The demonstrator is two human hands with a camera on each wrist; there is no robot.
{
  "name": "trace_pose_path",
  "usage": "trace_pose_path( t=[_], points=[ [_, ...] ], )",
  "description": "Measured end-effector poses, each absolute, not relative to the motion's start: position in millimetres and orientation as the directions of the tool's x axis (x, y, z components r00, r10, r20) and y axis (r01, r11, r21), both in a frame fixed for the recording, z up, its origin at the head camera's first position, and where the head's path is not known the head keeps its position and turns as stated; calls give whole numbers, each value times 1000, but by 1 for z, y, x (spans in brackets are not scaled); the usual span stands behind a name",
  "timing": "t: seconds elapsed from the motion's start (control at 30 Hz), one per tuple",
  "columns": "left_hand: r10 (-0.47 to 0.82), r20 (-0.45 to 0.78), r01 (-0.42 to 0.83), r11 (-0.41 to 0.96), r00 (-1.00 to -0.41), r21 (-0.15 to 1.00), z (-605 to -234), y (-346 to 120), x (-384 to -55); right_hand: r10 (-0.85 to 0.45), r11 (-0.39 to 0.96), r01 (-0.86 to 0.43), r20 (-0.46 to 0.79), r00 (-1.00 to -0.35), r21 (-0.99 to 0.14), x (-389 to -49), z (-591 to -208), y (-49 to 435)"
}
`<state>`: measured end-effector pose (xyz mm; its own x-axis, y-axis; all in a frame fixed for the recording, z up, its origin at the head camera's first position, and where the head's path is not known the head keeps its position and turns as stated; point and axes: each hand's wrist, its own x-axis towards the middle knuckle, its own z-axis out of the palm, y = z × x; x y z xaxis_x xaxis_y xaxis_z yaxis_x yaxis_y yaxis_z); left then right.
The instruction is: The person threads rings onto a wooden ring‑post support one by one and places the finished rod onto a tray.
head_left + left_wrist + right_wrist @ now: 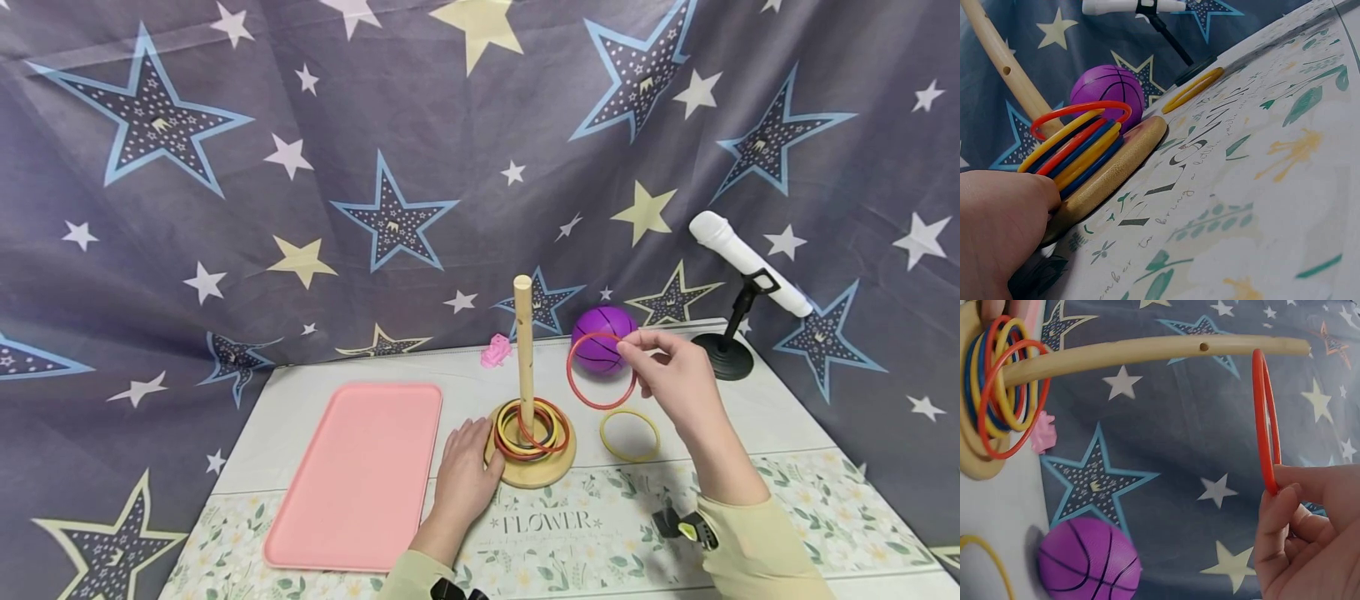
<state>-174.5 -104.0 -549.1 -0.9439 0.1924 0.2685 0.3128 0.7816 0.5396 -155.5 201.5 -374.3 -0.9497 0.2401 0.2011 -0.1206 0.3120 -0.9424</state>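
Note:
Pinched between my right hand's (pixel 671 377) thumb and fingertips is a red ring (pixel 1262 425), held upright in the air to the right of a wooden post (pixel 523 350). In the right wrist view the ring overlaps the post near its top end. Several red, yellow and dark blue rings (pixel 1072 150) lie stacked around the post's foot, the top red one tilted. My left hand (pixel 465 471) rests against the left side of the round wooden base (pixel 536 477), fingers extended, thumb by the lower rings. On the table right of the base lies a yellow ring (pixel 633 460).
A pink tray (pixel 356 475) lies left of the left hand. Behind the post sits a small pink object (pixel 495 351). A purple ball (pixel 603 317) and a white microphone (pixel 750 262) on a black stand (pixel 723 357) stand at the back right, before a star-patterned curtain (pixel 465 125).

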Motion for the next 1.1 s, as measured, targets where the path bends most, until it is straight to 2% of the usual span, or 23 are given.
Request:
trace_pose_path(
  t=[0.33,1.1],
  points=[
    [193,265,311,782,-945,539,-549,-104,-175,256,228,-224,281,-925,-948,-156,-354,187],
    [203,275,325,778,-940,538,-550,-104,-174,217,125,-352,372,-903,-928,-163,-319,153]
  ],
)
